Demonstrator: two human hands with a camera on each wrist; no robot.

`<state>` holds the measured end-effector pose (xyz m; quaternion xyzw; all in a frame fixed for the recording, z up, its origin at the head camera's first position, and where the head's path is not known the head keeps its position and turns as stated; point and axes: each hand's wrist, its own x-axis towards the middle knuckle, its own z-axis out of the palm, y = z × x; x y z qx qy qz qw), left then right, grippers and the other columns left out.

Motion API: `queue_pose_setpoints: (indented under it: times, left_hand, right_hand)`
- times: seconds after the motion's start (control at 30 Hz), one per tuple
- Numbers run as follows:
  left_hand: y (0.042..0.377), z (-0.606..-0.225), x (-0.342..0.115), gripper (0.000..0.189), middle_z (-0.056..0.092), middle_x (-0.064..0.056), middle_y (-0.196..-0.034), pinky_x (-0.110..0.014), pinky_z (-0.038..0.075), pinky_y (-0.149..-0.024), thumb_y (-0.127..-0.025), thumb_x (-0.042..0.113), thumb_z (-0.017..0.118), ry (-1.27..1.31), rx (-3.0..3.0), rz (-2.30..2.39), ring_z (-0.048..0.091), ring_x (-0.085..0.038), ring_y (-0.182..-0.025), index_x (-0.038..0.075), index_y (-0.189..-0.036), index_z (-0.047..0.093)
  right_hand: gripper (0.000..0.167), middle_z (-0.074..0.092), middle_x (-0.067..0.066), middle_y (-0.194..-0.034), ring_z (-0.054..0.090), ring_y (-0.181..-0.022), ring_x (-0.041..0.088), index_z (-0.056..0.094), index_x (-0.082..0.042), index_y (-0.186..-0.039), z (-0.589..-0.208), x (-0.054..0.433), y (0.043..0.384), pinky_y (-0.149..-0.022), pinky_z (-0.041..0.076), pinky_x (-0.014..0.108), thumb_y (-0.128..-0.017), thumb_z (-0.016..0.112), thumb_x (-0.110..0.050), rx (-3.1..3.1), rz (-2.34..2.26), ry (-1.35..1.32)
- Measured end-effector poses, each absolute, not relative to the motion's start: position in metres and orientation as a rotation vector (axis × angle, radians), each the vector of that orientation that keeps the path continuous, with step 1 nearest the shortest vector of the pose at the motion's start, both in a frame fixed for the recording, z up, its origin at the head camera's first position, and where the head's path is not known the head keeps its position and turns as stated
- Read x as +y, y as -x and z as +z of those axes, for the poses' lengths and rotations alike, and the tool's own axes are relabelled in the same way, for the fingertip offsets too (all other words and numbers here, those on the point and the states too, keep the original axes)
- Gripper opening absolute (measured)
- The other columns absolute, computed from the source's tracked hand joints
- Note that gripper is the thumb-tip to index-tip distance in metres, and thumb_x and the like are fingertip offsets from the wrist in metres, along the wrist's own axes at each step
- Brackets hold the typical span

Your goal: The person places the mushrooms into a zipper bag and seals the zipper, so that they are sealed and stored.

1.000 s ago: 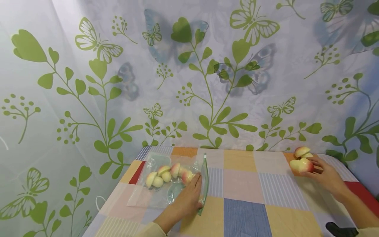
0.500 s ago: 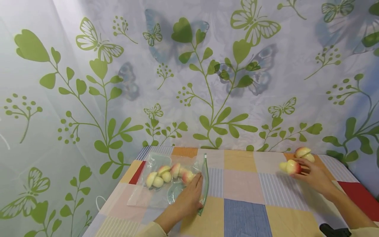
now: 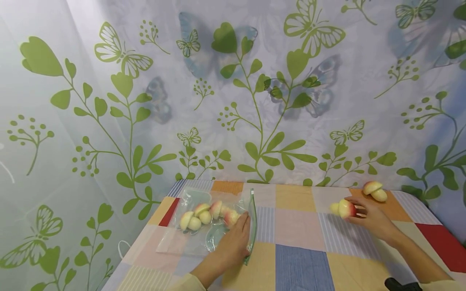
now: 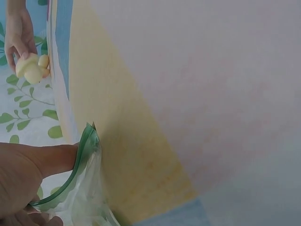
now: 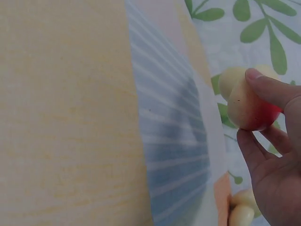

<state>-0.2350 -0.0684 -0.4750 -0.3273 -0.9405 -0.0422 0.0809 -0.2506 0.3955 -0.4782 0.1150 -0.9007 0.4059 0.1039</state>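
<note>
My right hand holds a toy mushroom with a cream stem and a red-tinged cap, above the table at the right. In the right wrist view, thumb and fingertips pinch its cap. My left hand grips the mouth of a clear zip bag, beside its green zip strip. The left wrist view has the thumb against that strip. Inside the bag lie several similar mushrooms, the rightmost partly hidden by my left fingers.
Another mushroom lies at the back right of the table, on an orange patch. A patchwork cloth covers the table. Behind stands a curtain printed with leaves and butterflies. A white cable loops at the left edge.
My right hand has carried its mushroom leftward, away from the one at the back right. My left hand and the bag have barely moved.
</note>
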Motion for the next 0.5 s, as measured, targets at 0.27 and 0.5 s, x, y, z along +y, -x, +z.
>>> queue_pose_setpoints:
  times: [0.27,0.5]
  left_hand:
    - [0.233,-0.474,-0.068,0.108,0.03,-0.026,-0.16,-0.032,0.044,-0.109,-0.073,0.019,0.095,0.99,-2.792,-0.111,0.037,-0.036,-0.146,-0.014,-0.153,0.031]
    - [0.232,-0.475,-0.066,0.11,0.028,-0.024,-0.162,-0.029,0.042,-0.11,-0.073,0.023,0.095,0.964,-2.816,-0.055,0.033,-0.034,-0.149,-0.012,-0.155,0.03]
  right_hand:
    - [0.067,0.056,0.036,-0.133,0.064,-0.106,0.055,0.052,0.012,-0.138,-0.476,0.378,0.253,-0.074,0.059,0.024,-0.082,0.086,-0.003,-2.622,1.199,-0.45]
    - [0.067,0.056,0.034,-0.134,0.064,-0.108,0.053,0.052,0.01,-0.139,-0.474,0.365,0.254,-0.079,0.061,0.032,-0.083,0.086,-0.005,-2.626,1.248,-0.479]
